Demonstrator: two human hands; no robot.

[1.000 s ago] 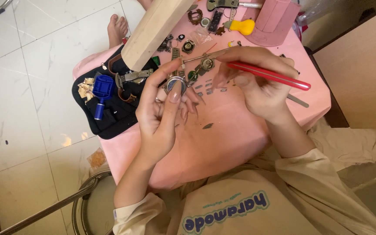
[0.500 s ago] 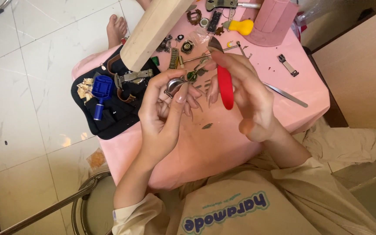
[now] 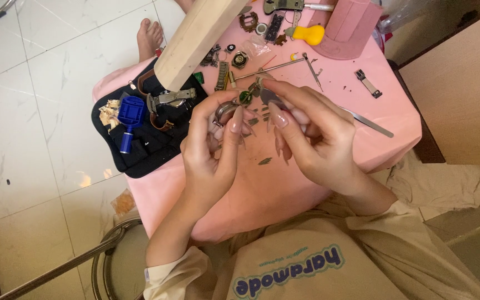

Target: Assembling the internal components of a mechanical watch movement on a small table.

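Small table draped in pink cloth, black fabric tool mat at its left edge, blue plastic tool lying on that mat. Above the cloth's middle, left hand pinched on a small round metal watch case, right hand just beside, fingertips closed on a tiny dark part touching the case.

Two hands: the left hand and right hand meet over the table. One watch case sits in the left fingers. One blue tool lies on one black pouch at the left edge. One wooden block, one yellow handle and one pink stand sit near the far edge. One bare foot shows beyond it.
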